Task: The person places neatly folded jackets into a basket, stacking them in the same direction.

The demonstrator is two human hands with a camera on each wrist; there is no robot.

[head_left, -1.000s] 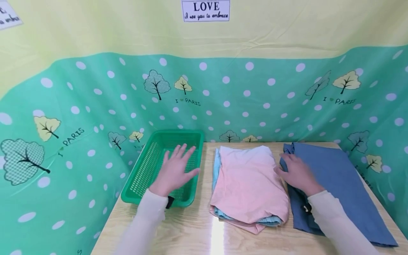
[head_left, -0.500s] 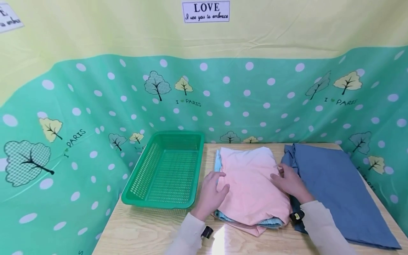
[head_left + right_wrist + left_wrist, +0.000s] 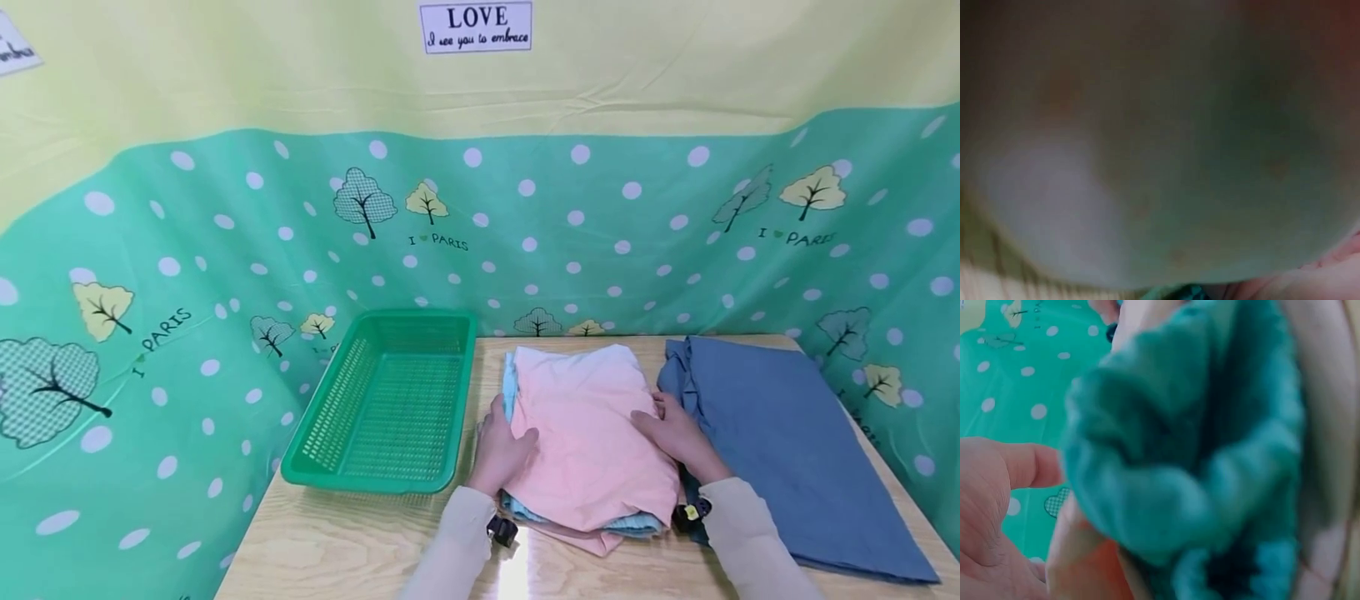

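The setup comprises one table (image 3: 315, 550), one basket (image 3: 367, 482), one pile of pink and light-blue cloth (image 3: 592, 425), one dark-blue cloth (image 3: 787, 450), two hands (image 3: 502, 452) (image 3: 681, 435) and two wrist cameras (image 3: 503, 531) (image 3: 693, 512).

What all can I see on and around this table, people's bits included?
Green basket: one, green, left on the table
Pink cloth: one folded bundle, pink, middle of the table
Light blue cloth: number unclear, light blue, edges showing at the bundle
Dark blue cloth: one, dark blue, right on the table
Table: one, pale wood, under everything
Backdrop: yellow over dotted green, behind and beside the table
Labels: two, white, upper backdrop, one cut off
Wrist devices: two, black, one per wrist
Sleeves: two, whitish, lower edge
Left hand: one, bundle's left edge
Right hand: one, bundle's right edge
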